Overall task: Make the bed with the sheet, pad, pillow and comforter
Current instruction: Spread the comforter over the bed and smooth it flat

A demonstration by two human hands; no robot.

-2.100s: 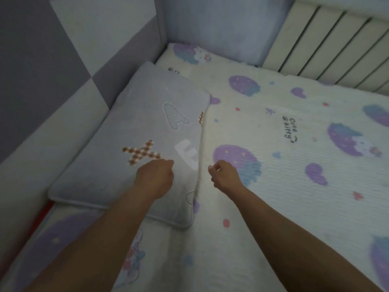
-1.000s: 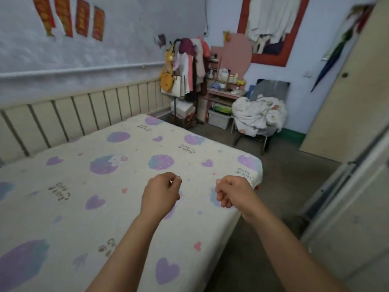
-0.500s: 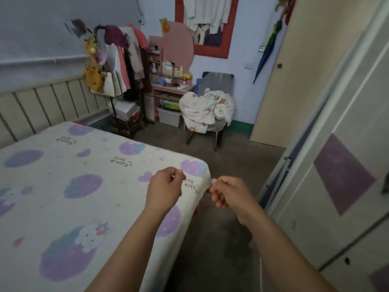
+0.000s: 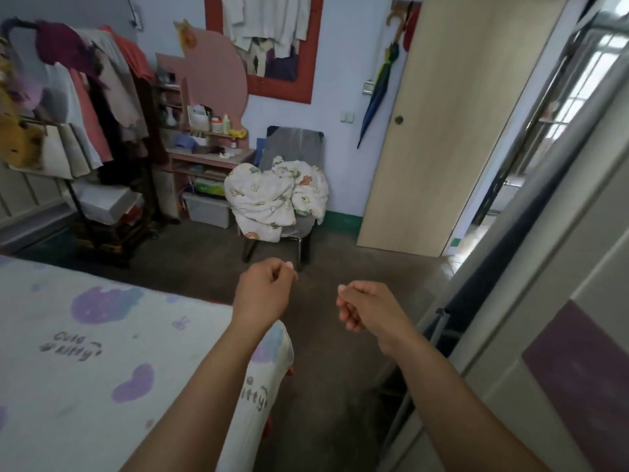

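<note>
White quilted pad with purple prints (image 4: 102, 335) lies spread over the bed (image 4: 253, 413), lower left; the crumpled white cartoon-print comforter (image 4: 269, 195) sits unfetched on a grey chair (image 4: 296, 141) across the room; left hand (image 4: 263, 291) and right hand (image 4: 367, 308) hover clenched, empty, above the floor.

Your curled hands reach past the bed (image 4: 276, 339) corner.
Left hand (image 4: 263, 291) and right hand (image 4: 368, 306) hold nothing; a printed pad (image 4: 102, 352) covers the bed; a crumpled comforter (image 4: 272, 195) lies on a chair (image 4: 296, 144) ahead.

bed (image 4: 68, 386) cut off left, clothes rack (image 4: 78, 107) blurred
</note>
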